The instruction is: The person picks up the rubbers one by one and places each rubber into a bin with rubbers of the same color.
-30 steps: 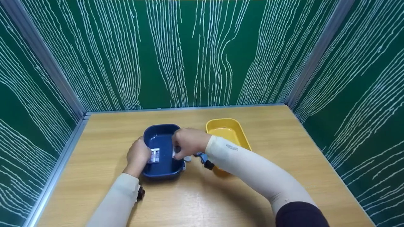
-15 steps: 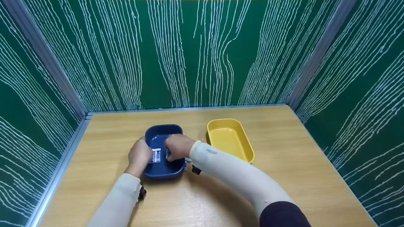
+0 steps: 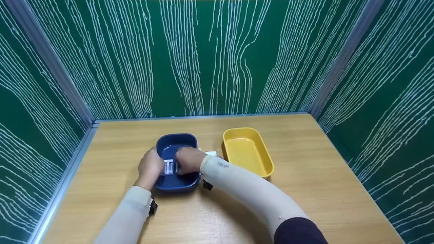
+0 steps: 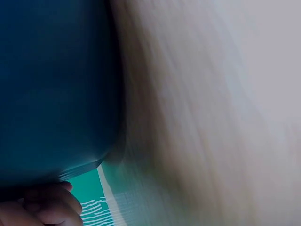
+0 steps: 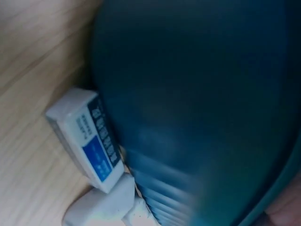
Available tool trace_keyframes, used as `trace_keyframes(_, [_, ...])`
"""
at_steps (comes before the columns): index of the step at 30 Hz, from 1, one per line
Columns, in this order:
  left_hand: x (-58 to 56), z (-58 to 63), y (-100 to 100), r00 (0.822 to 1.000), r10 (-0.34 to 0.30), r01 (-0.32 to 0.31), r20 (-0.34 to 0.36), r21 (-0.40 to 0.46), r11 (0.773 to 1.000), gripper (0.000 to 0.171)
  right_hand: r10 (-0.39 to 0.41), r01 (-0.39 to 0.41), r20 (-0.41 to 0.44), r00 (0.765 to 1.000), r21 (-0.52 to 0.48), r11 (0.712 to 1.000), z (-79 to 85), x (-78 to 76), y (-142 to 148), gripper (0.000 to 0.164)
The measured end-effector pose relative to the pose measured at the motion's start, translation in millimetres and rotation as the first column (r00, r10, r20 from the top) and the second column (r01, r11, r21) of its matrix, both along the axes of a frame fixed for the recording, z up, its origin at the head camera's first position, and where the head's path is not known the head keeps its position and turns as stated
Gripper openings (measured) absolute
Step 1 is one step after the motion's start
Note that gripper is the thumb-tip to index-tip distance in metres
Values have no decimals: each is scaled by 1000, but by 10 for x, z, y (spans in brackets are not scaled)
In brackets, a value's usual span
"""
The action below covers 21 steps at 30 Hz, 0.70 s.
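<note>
At the left rim of a blue plastic tray (image 3: pixel 174 186), my left hand (image 3: pixel 151 168) grips the edge. Its curled fingers (image 4: pixel 54 207) show at the rim in the left wrist view. Inside the tray, close to that hand, lies a small printed white-and-purple pack (image 3: pixel 168 167). My right hand (image 3: pixel 188 160) reaches over the tray's right side, fingers down inside, pinching a small white-and-dark piece (image 3: pixel 177 167) that its fingers mostly hide. On the table against the tray's outer wall lies a white eraser (image 5: pixel 84 134) with a blue and black printed sleeve.
A yellow tray (image 3: pixel 268 159) stands to the right of the blue one on the wooden table (image 3: pixel 210 220). Another white block (image 5: pixel 106 202) touches the eraser. Green walls (image 3: pixel 217 51) with white streaks enclose the back and sides.
My right hand has moved left, deeper over the blue tray and nearer the printed pack. Its forearm has swung off the yellow tray, uncovering it. The left hand stays at the rim.
</note>
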<state>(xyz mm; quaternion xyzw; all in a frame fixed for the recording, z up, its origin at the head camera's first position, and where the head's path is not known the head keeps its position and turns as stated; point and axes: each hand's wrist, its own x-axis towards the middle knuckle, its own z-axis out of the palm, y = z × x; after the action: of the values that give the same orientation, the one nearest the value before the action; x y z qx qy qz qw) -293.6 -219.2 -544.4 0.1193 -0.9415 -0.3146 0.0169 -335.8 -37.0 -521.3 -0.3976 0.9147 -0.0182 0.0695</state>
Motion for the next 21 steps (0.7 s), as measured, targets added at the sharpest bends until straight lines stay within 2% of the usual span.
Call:
trace_keyframes(8, [-7,-13,-16,1000,5,-5,-1,-13,1000,51,-10,10,36,999,-13,1000,-71,-9,-81,32])
trace_keyframes(14, [0,-14,-6,1000,11,-11,4,-18,1000,50,-16,16,33,999,-10,1000,-85,15,-94,35])
trace_keyframes(18, [1,-18,3,1000,6,-5,9,-35,999,52,20,-20,-14,1000,-24,1000,-70,23,-60,38])
trace_keyframes(21, [-11,-6,9,1000,-1,1,14,-39,999,54,50,-53,-58,997,-48,997,6,6,2,35])
